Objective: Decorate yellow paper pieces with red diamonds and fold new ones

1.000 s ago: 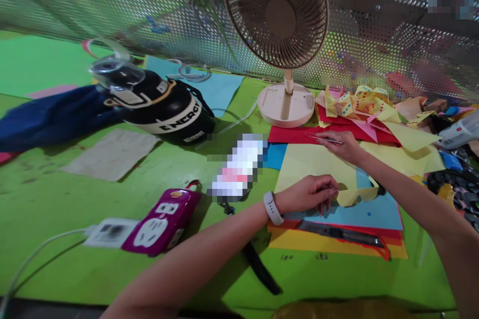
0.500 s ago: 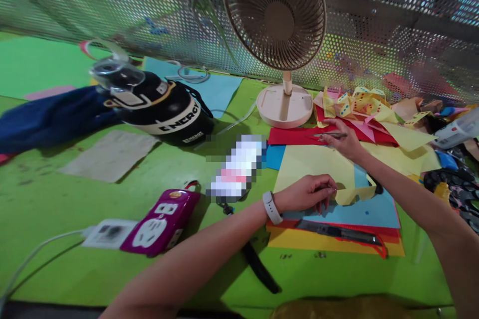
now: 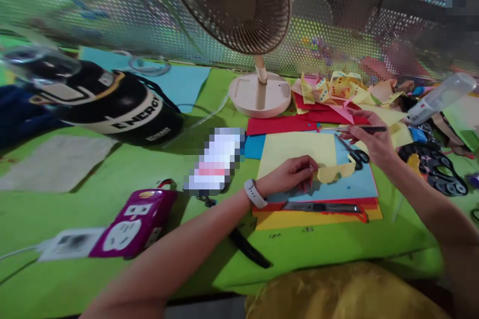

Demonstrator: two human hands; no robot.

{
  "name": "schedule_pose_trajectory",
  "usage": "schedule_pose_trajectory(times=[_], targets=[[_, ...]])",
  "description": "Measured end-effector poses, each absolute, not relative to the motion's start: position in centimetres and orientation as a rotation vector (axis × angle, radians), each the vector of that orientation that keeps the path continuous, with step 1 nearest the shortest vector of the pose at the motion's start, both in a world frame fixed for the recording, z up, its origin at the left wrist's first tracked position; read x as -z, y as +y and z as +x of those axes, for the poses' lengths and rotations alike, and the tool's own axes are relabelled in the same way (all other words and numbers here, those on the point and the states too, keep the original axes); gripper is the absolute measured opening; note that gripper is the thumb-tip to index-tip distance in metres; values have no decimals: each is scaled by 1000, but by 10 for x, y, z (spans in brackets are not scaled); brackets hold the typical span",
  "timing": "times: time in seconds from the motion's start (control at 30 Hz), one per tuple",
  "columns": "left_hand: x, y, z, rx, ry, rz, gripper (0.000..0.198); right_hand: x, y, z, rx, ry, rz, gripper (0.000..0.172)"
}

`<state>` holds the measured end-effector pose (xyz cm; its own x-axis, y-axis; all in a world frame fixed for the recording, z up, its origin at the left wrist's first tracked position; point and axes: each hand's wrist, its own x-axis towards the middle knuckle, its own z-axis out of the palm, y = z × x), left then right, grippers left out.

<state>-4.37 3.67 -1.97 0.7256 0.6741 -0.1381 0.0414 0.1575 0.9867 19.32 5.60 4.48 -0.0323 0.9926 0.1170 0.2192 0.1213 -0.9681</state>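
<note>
My left hand (image 3: pixel 295 174) is closed, pinching the left end of a yellow cut-paper strip (image 3: pixel 337 173) over a light blue sheet (image 3: pixel 359 190). In my right hand (image 3: pixel 370 134) is a slim dark-and-metal pointed tool, which looks like tweezers (image 3: pixel 364 129). Its tip points left, near tiny coloured bits at the edge of a red paper strip (image 3: pixel 277 125). Black-handled scissors (image 3: pixel 359 158) lie below the right hand, beside the yellow strip. A utility knife (image 3: pixel 322 208) rests on the stacked coloured sheets in front of my left hand.
Folded yellow paper pieces with coloured dots (image 3: pixel 342 87) lie heaped behind. A fan (image 3: pixel 258 94) stands at the back, near a large black bottle (image 3: pixel 127 104). A blurred-out phone (image 3: pixel 215 162) and purple power strip (image 3: pixel 136 222) lie left. A clear bottle (image 3: pixel 441 97) leans right.
The view has shifted, so most things sit further left. My right hand has moved rightward and its tool shows more fully. The scissors have come into clearer view; the left hand keeps its pinch.
</note>
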Motion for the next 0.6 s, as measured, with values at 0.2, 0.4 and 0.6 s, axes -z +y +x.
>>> schedule_pose_trajectory(times=[0.2, 0.4, 0.6], targets=[[15, 37, -45, -492, 662, 1345, 32, -38, 1, 211, -1146, -1343, -1297, 46], [15, 38, -45, -488, 661, 1339, 32, -24, -14, 205, -1237, -1361, -1329, 40], [12, 36, -46, -482, 665, 1328, 31, -26, -12, 203, -1237, -1355, -1342, 36]])
